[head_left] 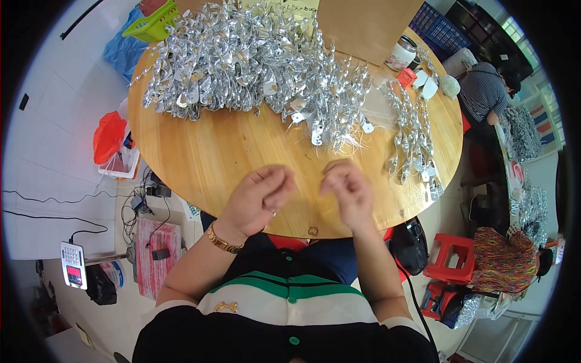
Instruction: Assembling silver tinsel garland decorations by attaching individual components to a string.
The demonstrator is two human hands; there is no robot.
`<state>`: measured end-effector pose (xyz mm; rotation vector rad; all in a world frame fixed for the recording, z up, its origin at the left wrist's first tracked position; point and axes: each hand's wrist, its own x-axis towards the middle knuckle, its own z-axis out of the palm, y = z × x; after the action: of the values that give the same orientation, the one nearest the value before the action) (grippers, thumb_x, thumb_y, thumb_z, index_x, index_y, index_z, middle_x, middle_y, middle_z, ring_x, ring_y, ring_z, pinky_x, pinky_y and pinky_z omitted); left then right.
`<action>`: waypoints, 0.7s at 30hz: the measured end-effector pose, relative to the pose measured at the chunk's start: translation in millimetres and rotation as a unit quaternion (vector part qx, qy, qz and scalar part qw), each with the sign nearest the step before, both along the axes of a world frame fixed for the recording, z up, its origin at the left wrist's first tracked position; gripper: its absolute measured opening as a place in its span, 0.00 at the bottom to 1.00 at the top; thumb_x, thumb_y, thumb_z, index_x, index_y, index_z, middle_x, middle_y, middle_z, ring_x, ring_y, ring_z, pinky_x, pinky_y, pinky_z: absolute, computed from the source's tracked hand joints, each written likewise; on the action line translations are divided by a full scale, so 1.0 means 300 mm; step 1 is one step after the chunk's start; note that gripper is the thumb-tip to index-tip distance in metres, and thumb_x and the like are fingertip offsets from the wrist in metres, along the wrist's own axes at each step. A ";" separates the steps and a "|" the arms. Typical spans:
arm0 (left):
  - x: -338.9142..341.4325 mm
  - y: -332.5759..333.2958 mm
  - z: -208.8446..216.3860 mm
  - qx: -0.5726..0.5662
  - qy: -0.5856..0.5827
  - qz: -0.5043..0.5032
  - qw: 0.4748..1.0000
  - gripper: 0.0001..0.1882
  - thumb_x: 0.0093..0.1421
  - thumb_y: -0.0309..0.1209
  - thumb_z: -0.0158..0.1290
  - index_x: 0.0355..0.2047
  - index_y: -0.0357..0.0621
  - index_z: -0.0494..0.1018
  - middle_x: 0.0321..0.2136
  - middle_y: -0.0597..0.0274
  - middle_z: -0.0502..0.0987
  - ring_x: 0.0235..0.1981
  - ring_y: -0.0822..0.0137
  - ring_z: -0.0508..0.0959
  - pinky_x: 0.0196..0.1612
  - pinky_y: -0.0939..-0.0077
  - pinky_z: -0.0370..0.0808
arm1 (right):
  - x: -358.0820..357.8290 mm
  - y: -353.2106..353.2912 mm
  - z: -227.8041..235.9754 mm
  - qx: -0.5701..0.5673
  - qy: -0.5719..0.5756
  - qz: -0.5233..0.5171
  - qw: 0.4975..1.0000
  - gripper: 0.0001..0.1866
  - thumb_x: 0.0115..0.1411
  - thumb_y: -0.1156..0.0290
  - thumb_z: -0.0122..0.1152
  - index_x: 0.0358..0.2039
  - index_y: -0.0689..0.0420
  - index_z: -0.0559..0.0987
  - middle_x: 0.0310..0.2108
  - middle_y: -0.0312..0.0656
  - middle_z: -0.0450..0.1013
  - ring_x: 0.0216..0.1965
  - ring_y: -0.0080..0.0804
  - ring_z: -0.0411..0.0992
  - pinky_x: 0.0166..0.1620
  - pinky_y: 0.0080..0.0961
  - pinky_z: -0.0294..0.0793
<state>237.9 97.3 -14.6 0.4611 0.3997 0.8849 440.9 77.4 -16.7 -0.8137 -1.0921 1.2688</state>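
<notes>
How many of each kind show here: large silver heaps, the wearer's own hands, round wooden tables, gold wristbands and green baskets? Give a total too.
Large silver heap: 1
Own hands, left hand and right hand: 2
Round wooden table: 1
Gold wristband: 1
Green basket: 1
Total: 6

Bright, mostly even light; a window [514, 30] glows far right. Silver strips [242, 66] throw sharp glints, right fingers [348, 173] blur slightly, and straight edges bow outward.

Wooden table [200, 145], red plastic stool [465, 261]
</notes>
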 end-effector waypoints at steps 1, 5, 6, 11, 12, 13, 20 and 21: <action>0.003 0.007 0.008 -0.001 0.000 0.001 1.000 0.10 0.61 0.29 0.46 0.40 0.38 0.72 0.24 0.67 0.73 0.15 0.83 0.57 0.19 0.89 0.56 | -0.034 -0.031 -0.002 0.122 -0.204 0.010 0.971 0.04 0.57 0.79 0.48 0.29 0.60 0.72 0.35 0.43 0.69 0.37 0.32 0.69 0.46 0.30 0.67; 0.016 -0.006 0.020 0.137 0.211 0.076 0.965 0.11 0.61 0.28 0.45 0.39 0.35 0.73 0.28 0.63 0.76 0.17 0.84 0.61 0.20 0.90 0.58 | -0.127 -0.070 0.078 0.316 -0.345 -0.004 0.884 0.05 0.59 0.77 0.46 0.29 0.61 0.72 0.35 0.43 0.69 0.37 0.32 0.69 0.46 0.29 0.67; 0.014 -0.017 0.016 0.236 0.327 0.055 0.913 0.11 0.61 0.27 0.44 0.39 0.34 0.73 0.29 0.62 0.77 0.18 0.84 0.62 0.21 0.90 0.59 | -0.126 -0.058 0.073 0.315 -0.344 -0.004 0.884 0.05 0.59 0.77 0.46 0.29 0.61 0.72 0.35 0.43 0.69 0.37 0.32 0.69 0.46 0.29 0.67; 0.010 -0.026 -0.001 0.304 0.329 -0.007 0.894 0.12 0.57 0.28 0.53 0.39 0.35 0.74 0.22 0.73 0.72 0.19 0.86 0.60 0.21 0.89 0.57 | -0.092 -0.021 0.017 -0.155 0.103 0.031 0.982 0.06 0.61 0.72 0.48 0.33 0.60 0.71 0.36 0.40 0.69 0.34 0.25 0.70 0.40 0.22 0.68; 0.009 -0.026 0.007 0.318 0.325 -0.028 0.890 0.13 0.55 0.26 0.53 0.41 0.37 0.74 0.22 0.73 0.71 0.19 0.86 0.60 0.21 0.89 0.57 | -0.090 -0.023 0.004 -0.212 0.155 0.041 0.964 0.06 0.61 0.71 0.48 0.34 0.60 0.71 0.35 0.39 0.69 0.33 0.23 0.70 0.37 0.19 0.67; 0.008 -0.026 0.014 0.332 0.321 -0.050 0.886 0.14 0.54 0.24 0.54 0.43 0.38 0.74 0.22 0.74 0.69 0.19 0.86 0.60 0.22 0.90 0.57 | -0.088 -0.017 0.001 -0.212 0.155 0.042 0.964 0.06 0.61 0.71 0.48 0.34 0.60 0.71 0.35 0.39 0.69 0.33 0.23 0.70 0.37 0.19 0.67; 0.012 -0.032 0.007 0.341 0.319 -0.087 0.880 0.17 0.49 0.21 0.57 0.41 0.41 0.75 0.20 0.76 0.67 0.18 0.86 0.59 0.20 0.89 0.55 | -0.077 -0.029 0.007 -0.275 0.152 0.092 0.945 0.05 0.61 0.69 0.49 0.32 0.57 0.71 0.21 0.33 0.67 0.21 0.16 0.63 0.21 0.11 0.55; 0.011 -0.030 -0.010 0.342 0.351 -0.049 0.870 0.14 0.49 0.20 0.57 0.38 0.40 0.75 0.19 0.76 0.67 0.18 0.86 0.60 0.20 0.89 0.55 | -0.077 -0.030 0.009 -0.275 0.136 0.127 0.943 0.05 0.61 0.69 0.49 0.31 0.57 0.70 0.20 0.33 0.66 0.20 0.16 0.62 0.20 0.11 0.54</action>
<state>241.3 88.2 -17.7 1.4732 0.7151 0.7185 417.9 68.4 -13.9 -0.8877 -0.6322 1.8893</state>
